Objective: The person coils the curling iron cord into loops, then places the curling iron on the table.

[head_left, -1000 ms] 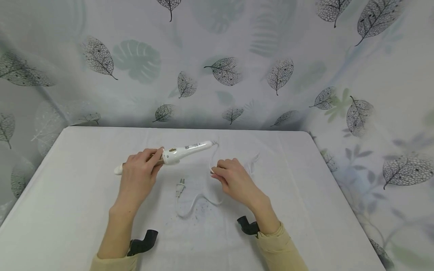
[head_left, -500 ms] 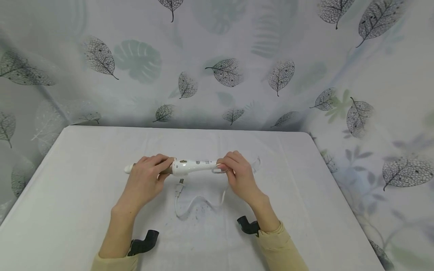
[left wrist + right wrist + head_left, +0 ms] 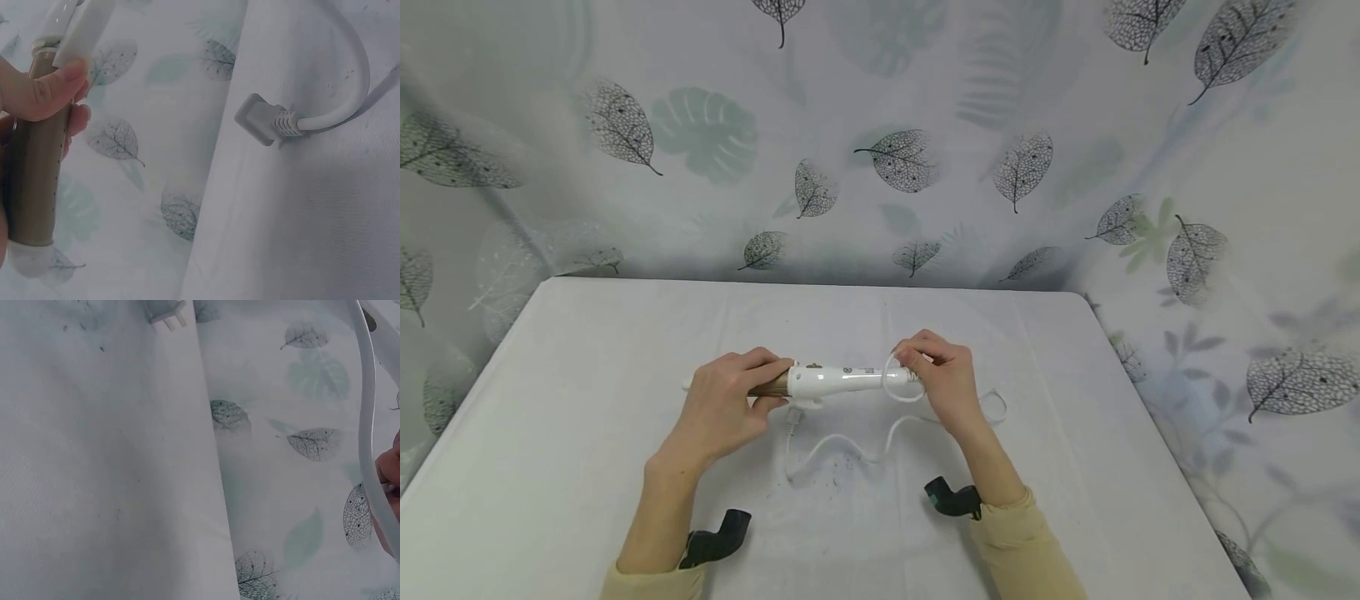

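Note:
A white-handled curling iron (image 3: 831,381) with a brown barrel (image 3: 36,187) is held level above the table. My left hand (image 3: 722,408) grips it by the barrel, thumb and fingers wrapped round beside the white lever; the pale tip sticks out past the hand. At the handle's other end my right hand (image 3: 947,383) pinches the white power cord (image 3: 367,406), which makes a small loop around the handle's end. From there the cord runs down in waves across the tabletop to its two-pin plug (image 3: 259,119), which lies below the iron. Part of the handle's end is hidden by the right fingers.
The table (image 3: 1045,467) has a white cover with small dark specks (image 3: 842,475) near the cord. Another cord loop (image 3: 995,406) shows right of the right wrist. Leaf-print curtains (image 3: 895,100) hang behind and beside the table. Black mounts (image 3: 718,540) sit at both wrists.
The iron has come closer, turned level and shifted right in the left hand. The right hand has moved from the loose cord to the handle's end, and a cord loop now goes around it.

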`<state>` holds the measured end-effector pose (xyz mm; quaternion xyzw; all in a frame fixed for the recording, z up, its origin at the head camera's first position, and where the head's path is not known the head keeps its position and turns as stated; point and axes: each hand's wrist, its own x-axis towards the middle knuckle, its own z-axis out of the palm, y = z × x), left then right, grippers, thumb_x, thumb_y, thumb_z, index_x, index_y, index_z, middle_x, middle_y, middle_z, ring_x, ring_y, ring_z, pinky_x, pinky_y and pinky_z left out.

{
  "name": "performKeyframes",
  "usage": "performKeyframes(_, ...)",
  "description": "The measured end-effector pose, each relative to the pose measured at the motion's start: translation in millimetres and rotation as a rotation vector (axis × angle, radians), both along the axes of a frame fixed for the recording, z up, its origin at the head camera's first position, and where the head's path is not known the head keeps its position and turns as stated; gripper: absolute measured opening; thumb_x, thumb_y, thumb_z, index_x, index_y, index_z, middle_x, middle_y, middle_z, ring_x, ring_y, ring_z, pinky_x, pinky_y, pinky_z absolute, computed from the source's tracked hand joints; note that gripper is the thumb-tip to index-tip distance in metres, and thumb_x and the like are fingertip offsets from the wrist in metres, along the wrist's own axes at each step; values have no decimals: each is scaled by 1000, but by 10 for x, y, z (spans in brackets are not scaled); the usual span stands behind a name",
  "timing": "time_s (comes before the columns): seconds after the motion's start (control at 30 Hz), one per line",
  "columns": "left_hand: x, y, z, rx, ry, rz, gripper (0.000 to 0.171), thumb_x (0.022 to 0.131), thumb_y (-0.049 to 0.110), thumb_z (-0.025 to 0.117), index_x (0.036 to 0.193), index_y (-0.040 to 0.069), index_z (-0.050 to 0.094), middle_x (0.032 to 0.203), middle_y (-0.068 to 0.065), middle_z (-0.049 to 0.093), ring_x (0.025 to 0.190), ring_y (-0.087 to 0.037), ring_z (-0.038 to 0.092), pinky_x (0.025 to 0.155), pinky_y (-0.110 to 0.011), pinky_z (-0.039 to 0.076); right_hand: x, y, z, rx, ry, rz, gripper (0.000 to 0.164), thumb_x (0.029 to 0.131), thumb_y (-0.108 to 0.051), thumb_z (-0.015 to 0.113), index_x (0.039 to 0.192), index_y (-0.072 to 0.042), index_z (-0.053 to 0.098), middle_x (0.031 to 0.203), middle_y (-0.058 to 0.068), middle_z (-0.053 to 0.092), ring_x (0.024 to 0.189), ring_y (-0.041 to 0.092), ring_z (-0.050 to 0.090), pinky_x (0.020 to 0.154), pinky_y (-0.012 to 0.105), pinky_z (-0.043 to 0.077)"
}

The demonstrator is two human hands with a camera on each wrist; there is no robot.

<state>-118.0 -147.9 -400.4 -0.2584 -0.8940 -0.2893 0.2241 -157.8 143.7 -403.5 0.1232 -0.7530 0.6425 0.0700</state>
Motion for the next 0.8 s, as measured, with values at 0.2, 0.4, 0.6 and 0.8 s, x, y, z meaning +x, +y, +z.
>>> performKeyframes(0.2, 0, 6, 2, 47, 5, -23, 44, 64, -1, 90, 105, 9, 77, 95, 6, 70, 69, -9, 57, 60, -28, 46, -32, -28, -76, -215, -137, 26, 24, 92, -20, 70, 90, 3, 74, 78, -3, 67, 75, 11, 55, 62, 21, 46)
performKeyframes(0.4, -3, -4, -5, 67, 0, -28, 44, 66, 4, 91, 107, 9, 76, 97, 6, 69, 72, -7, 62, 60, -28, 49, -27, -108, -164, -240, -102, 5, 36, 94, -23, 69, 98, 13, 68, 83, -4, 69, 66, 8, 50, 55, 18, 41)
performKeyframes(0.6, -22, -22, -3, 42, 30, -11, 52, 65, 17, 94, 112, 9, 75, 97, 6, 71, 72, -7, 65, 58, -28, 49, -40, -160, -251, -118, -69, -48, 14, 96, 1, 62, 103, 11, 69, 92, 8, 72, 65, 17, 63, 57, 24, 52)
performKeyframes(0.8, -42, -17, -16, 25, 57, -4, 64, 62, 31, 92, 118, 8, 72, 95, 2, 72, 73, -10, 69, 59, -29, 52, -20, -194, -278, 31, -32, -68, 17, 100, 0, 55, 108, 2, 71, 86, 23, 71, 66, 31, 67, 59, 30, 55)
